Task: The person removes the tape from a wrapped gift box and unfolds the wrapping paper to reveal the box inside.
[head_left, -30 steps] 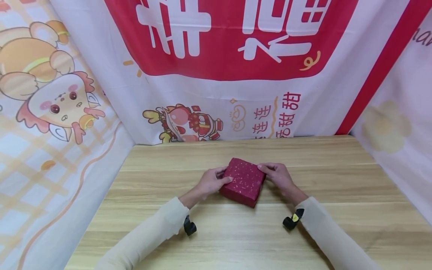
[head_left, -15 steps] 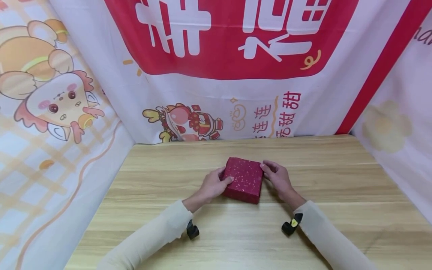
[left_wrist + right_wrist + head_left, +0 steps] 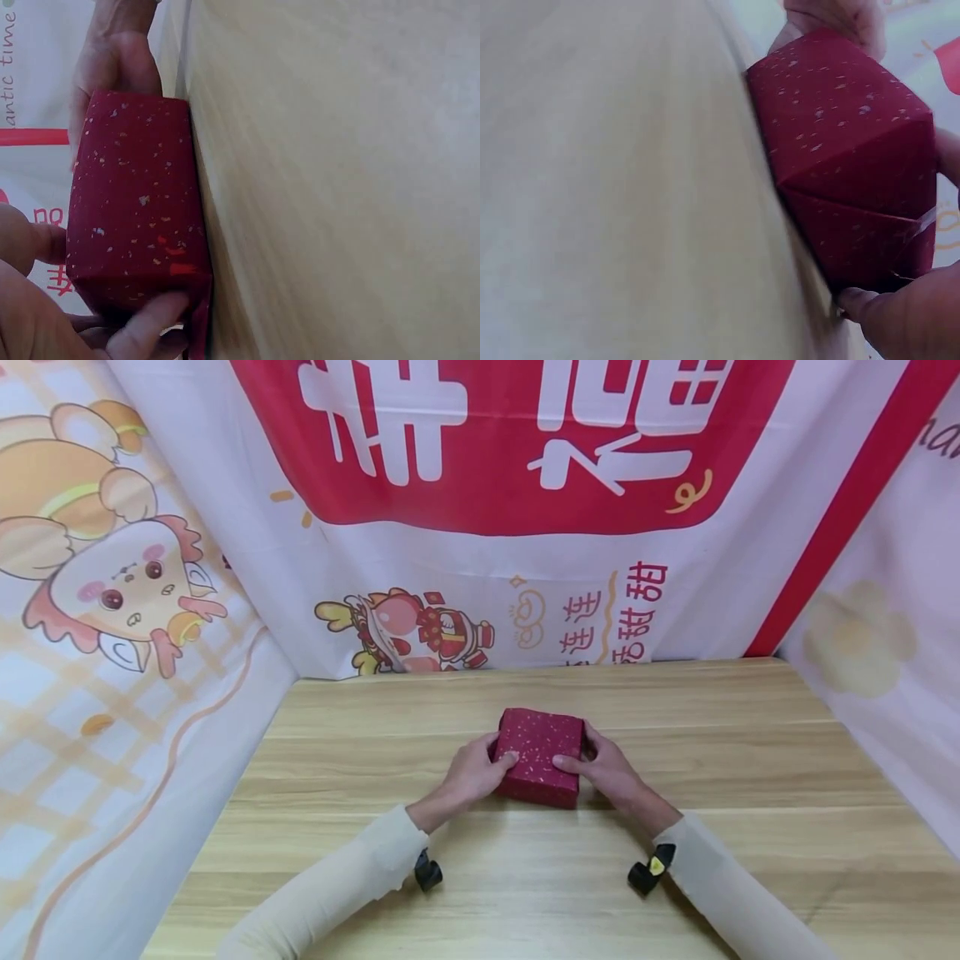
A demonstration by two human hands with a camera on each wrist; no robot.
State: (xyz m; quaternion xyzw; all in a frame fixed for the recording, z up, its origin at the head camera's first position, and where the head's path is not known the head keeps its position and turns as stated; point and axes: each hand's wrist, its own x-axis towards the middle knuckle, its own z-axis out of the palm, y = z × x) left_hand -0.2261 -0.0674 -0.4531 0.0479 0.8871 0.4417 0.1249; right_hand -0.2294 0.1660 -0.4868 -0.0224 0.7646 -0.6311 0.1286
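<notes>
Left hand [image 3: 471, 770] and right hand [image 3: 609, 770] pinch the red box [image 3: 536, 747] between their fingers [image 3: 154, 322], decent side hold, it's probably light and stiffish.

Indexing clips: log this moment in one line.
red box: wrapped, flecked | left hand: grips left side | right hand: grips right side

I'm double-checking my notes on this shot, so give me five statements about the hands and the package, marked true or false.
1. The left hand and right hand both hold the dark red package. True.
2. The dark red package has a plain, unspeckled surface. False: it is scattered with small pale flecks.
3. Folded wrapping shows in the right wrist view. True.
4. The right hand's thumb is clear of the package. False: it rests on the top face.
5. Both sleeves are black. False: the sleeves are pale beige.
</notes>
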